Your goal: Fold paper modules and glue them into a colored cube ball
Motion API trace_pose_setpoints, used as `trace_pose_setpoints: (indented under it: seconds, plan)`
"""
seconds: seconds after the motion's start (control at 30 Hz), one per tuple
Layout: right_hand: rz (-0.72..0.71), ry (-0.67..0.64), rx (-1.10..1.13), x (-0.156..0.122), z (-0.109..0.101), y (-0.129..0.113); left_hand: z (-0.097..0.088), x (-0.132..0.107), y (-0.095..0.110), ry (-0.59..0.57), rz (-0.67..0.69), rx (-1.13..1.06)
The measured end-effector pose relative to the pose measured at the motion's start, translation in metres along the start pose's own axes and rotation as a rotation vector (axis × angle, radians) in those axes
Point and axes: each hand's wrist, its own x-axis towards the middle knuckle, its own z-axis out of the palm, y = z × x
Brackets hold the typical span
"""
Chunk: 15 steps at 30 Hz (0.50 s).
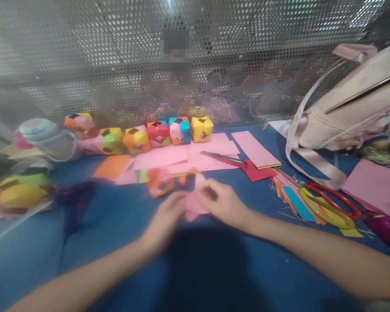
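Note:
Both my hands meet over a small pink paper piece (pixel 195 204) on the blue table (pixel 117 242). My left hand (pixel 165 216) pinches its left side, blurred by motion. My right hand (pixel 222 201) has its fingers curled on the paper's right side. Just beyond the hands lies a folded orange-and-pink paper unit (pixel 160 182). A row of several colourful paper cubes (pixel 139 134) stands further back along the mesh wall.
Pink paper sheets (pixel 188 156) and a red sheet (pixel 258 173) lie mid-table with a craft knife (pixel 224 158). Red and yellow scissors (pixel 328 203) rest on paper scraps at right. A pink backpack (pixel 347 108) sits back right, a bottle (pixel 48 138) and another paper cube (pixel 19 195) at left.

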Motion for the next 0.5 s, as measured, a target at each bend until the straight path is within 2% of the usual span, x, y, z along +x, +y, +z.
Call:
trace_pose_setpoints:
  seconds: [0.17,0.33,0.5]
  plan:
    - [-0.005,0.035,0.037,0.001,-0.002,0.000,-0.003,0.002,-0.004,-0.020,0.007,-0.037]
    - [0.085,0.221,0.126,0.008,-0.010,0.000,-0.009,0.004,-0.010,0.035,0.045,0.031]
    - [0.012,0.279,0.044,0.011,-0.014,0.004,-0.010,0.001,-0.007,0.056,0.086,0.136]
